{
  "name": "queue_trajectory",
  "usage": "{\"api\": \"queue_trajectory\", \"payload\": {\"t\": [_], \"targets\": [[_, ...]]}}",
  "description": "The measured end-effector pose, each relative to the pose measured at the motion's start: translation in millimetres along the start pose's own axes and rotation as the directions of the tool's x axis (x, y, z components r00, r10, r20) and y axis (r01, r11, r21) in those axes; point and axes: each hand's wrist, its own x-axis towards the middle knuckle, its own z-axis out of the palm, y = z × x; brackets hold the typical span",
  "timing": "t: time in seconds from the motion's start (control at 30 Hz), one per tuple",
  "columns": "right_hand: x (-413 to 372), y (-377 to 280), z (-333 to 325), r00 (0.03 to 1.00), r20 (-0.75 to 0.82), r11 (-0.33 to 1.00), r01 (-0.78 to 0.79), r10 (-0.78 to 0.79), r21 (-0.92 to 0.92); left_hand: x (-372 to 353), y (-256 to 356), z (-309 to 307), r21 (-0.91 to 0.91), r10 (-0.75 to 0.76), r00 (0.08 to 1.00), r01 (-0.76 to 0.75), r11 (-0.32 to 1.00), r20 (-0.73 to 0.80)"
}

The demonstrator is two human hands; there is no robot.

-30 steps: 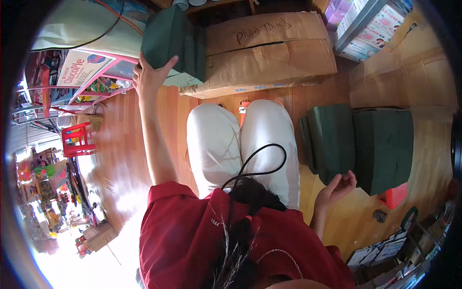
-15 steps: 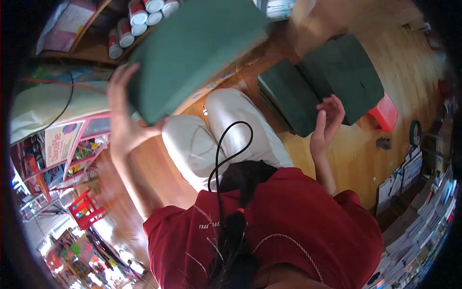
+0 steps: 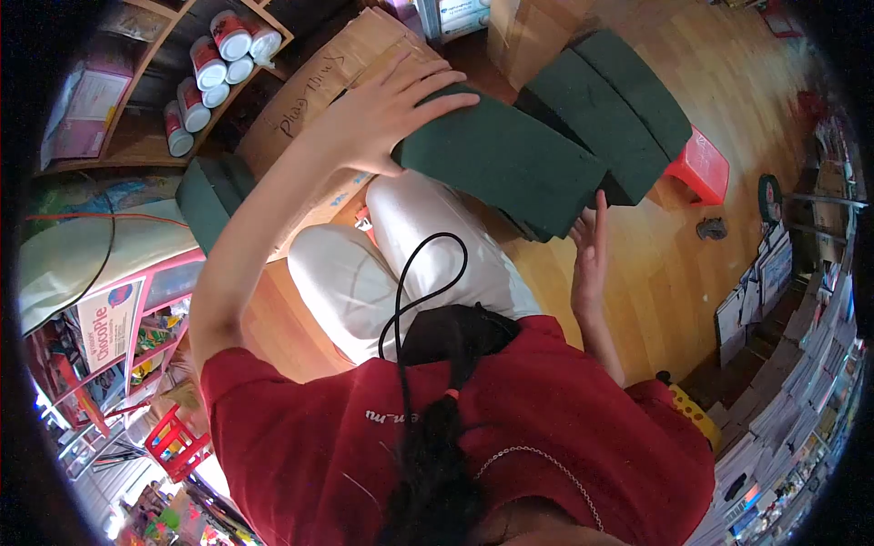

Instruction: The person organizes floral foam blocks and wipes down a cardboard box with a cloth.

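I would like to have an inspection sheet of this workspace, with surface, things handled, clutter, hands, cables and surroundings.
Surface: wood-look floor.
Job's things: dark green block in hand; other green blocks close by.
Clutter: small grey object and red plastic item on the floor.
Left hand: grips one end of the block.
Right hand: open, fingertips by the other end; contact unclear.
Cables: black cable looping before the white trousers.
Surroundings: marked carton, canisters on a shelf.
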Motion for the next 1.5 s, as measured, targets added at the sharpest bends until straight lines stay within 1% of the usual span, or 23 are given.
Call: {"api": "queue_trajectory", "payload": {"t": [0.07,0.17,0.27,0.47,0.6,0.7,0.77,0.83,0.87,0.9,0.93,0.97,1.0,1.03,1.07,1.1,1.2,1.23,1.33,1.37,1.43,1.47,1.5], "targets": [[-7,1,3,1.0,-0.004,1.0,-0.009,0.009,-0.008,12,-2,4,0.051,0.032,0.999,-0.032,0.998,0.011],[-13,-3,6,0.998,-0.058,0.999,-0.033,0.033,0.006,26,-11,14,-0.01,0.057,0.998,-0.057,0.998,-0.009],[-16,-6,6,0.989,-0.14,0.998,-0.054,0.049,-0.027,42,-9,38,-0.152,0.1,0.99,-0.115,0.982,-0.098],[-10,10,-1,0.967,-0.223,0.984,-0.146,0.12,-0.104,74,-3,48,-0.062,0.116,0.988,-0.11,0.992,0.103],[-11,8,5,0.954,-0.249,0.965,-0.21,0.167,-0.156,75,-3,66,-0.019,0.107,0.993,-0.106,0.994,0.053],[-10,15,1,0.965,-0.233,0.939,-0.184,0.117,-0.289,58,4,58,-0.009,0.041,0.999,-0.041,0.999,0.022],[-10,15,-5,0.973,-0.23,0.892,-0.113,0.01,-0.438,24,6,45,-0.145,-0.142,0.967,0.113,0.983,-0.21],[-7,6,-10,0.949,-0.28,0.863,-0.017,-0.145,-0.504,-21,-2,31,-0.221,-0.344,0.839,0.272,0.936,-0.422],[-4,2,-13,0.939,-0.278,0.857,0.031,-0.201,-0.514,-53,-3,19,-0.175,-0.522,0.717,0.503,0.846,-0.462],[-1,-2,-13,0.924,-0.288,0.848,0.066,-0.251,-0.526,-88,-5,10,-0.143,-0.654,0.562,0.693,0.706,-0.506],[1,-2,-13,0.918,-0.302,0.861,0.074,-0.256,-0.504,-126,-17,33,-0.194,-0.711,0.32,0.82,0.539,-0.626],[3,-2,-13,0.913,-0.315,0.87,0.08,-0.26,-0.486,-163,-23,47,-0.284,-0.766,0.11,0.888,0.362,-0.633],[5,-2,-12,0.908,-0.328,0.879,0.082,-0.261,-0.47,-198,-23,57,-0.225,-0.814,-0.046,0.969,0.105,-0.579],[6,-2,-10,0.907,-0.333,0.884,0.08,-0.256,-0.461,-226,-20,67,-0.246,-0.869,-0.279,0.951,-0.189,-0.409],[8,-2,-11,0.911,-0.309,0.875,0.102,-0.273,-0.473,-251,-20,80,-0.193,-0.857,-0.395,0.917,-0.348,-0.33],[9,-1,-9,0.915,-0.285,0.866,0.121,-0.287,-0.485,-263,-16,82,-0.247,-0.839,-0.514,0.849,-0.467,-0.181],[8,0,-4,0.935,-0.249,0.887,0.122,-0.253,-0.445,-291,-19,116,-0.218,-0.799,-0.598,0.773,-0.595,0.059],[9,0,-2,0.942,-0.245,0.901,0.111,-0.229,-0.418,-292,-18,120,-0.211,-0.786,-0.6,0.757,-0.618,0.149],[15,0,-1,0.931,-0.23,0.903,0.18,-0.285,-0.389,-291,-18,126,-0.092,-0.788,-0.604,0.784,-0.614,0.116],[17,-3,0,0.923,-0.256,0.92,0.192,-0.288,-0.343,-299,-23,140,-0.066,-0.793,-0.605,0.791,-0.609,0.063],[20,-5,-3,0.914,-0.249,0.898,0.209,-0.32,-0.386,-291,-14,124,-0.094,-0.841,-0.539,0.84,-0.534,-0.045],[20,-6,-7,0.908,-0.254,0.887,0.21,-0.333,-0.412,-285,-3,108,-0.183,-0.876,-0.471,0.875,-0.449,-0.104],[20,-9,-9,0.899,-0.267,0.884,0.218,-0.347,-0.415,-270,12,80,-0.237,-0.935,-0.306,0.936,-0.261,-0.181]]}}
